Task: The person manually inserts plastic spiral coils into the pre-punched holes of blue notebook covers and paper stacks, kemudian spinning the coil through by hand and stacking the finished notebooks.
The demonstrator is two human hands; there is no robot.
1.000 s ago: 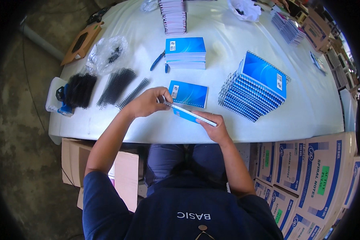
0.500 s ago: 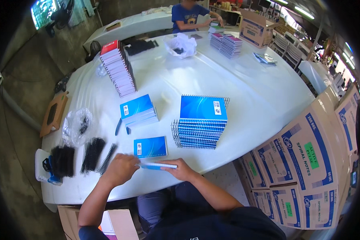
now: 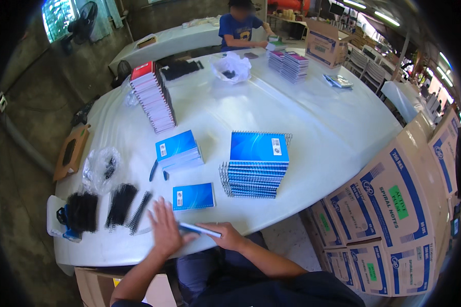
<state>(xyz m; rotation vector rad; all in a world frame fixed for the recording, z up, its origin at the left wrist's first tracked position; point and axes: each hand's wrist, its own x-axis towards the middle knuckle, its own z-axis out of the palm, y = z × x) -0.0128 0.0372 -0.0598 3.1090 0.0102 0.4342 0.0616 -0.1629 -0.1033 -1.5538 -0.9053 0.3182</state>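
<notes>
Blue and white, the notebook point(image 3: 204, 229) is showing edge-on near the worktop's point(image 3: 333, 143) seven-o'clock edge, covers mostly hidden, long axis running from between nine and ten o'clock to between three and four. My right grip point(image 3: 227, 236) is pinching its right end; my left grip point(image 3: 165, 230) is standing open, fingers spread, by the other, contact being unclear.

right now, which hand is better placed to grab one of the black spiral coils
Probably the left hand: it is open and beside the nearest black spiral coils, while the right hand sits farther off, gripping a blue notebook.
</notes>
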